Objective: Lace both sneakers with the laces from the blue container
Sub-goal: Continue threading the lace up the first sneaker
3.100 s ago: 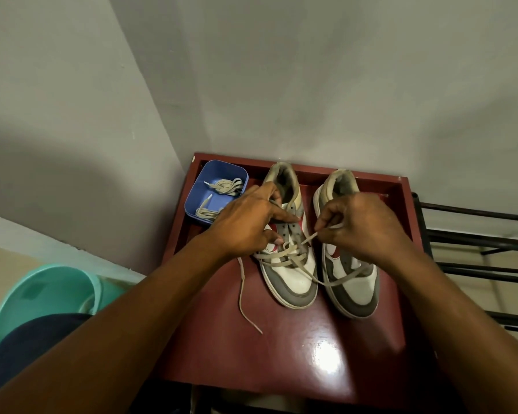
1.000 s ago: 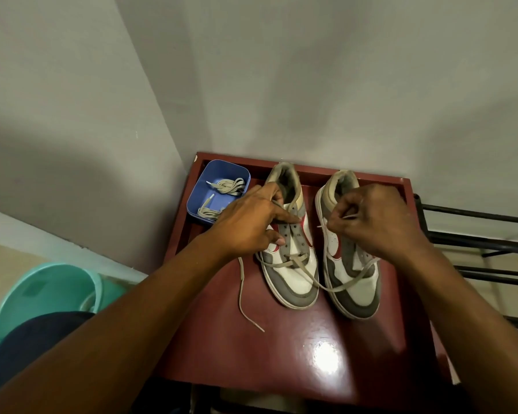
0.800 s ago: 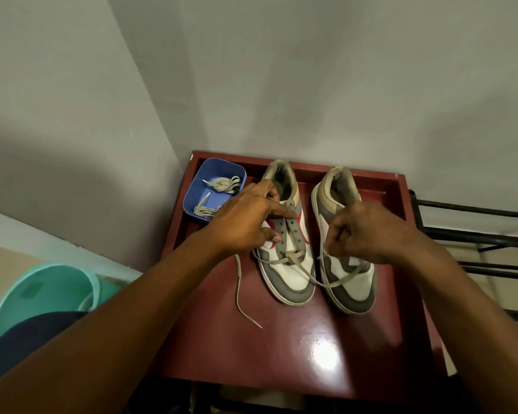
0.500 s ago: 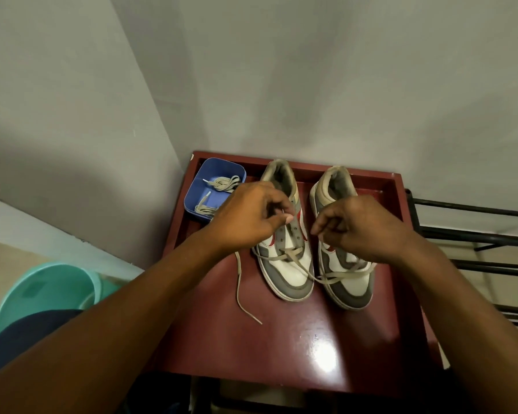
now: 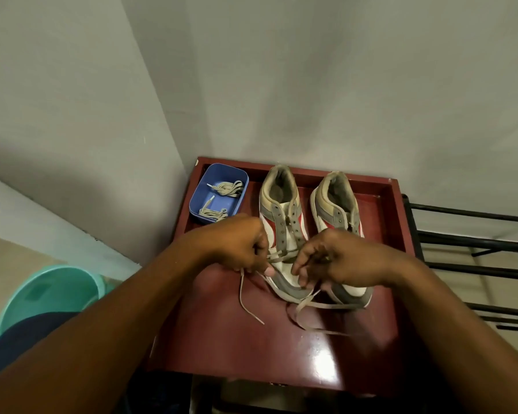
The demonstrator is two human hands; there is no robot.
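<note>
Left hand (image 5: 240, 244) and right hand (image 5: 337, 259) on bare forearms (image 5: 117, 324) — navy-blue garment (image 5: 27, 334) below.

Both bare forearms enter from the lower corners and converge at centre frame.

Left forearm (image 5: 111, 327): rises from the lower left.

Left hand (image 5: 237, 245): back uppermost, fingers curled under. Thumb and fingertips (image 5: 269, 271) pinch the lace (image 5: 241, 289), which hangs below the knuckles.

Right forearm (image 5: 437, 321): rises from the lower right.

Right hand (image 5: 344, 259): back uppermost, wrist slightly bent. Fingers (image 5: 302, 279) are curled downward and closed on the lace's other strand, which trails out beneath the palm. The exact contact lies in shadow.

The two hands sit just beside each other at the same height, fingertips near but apart.
</note>
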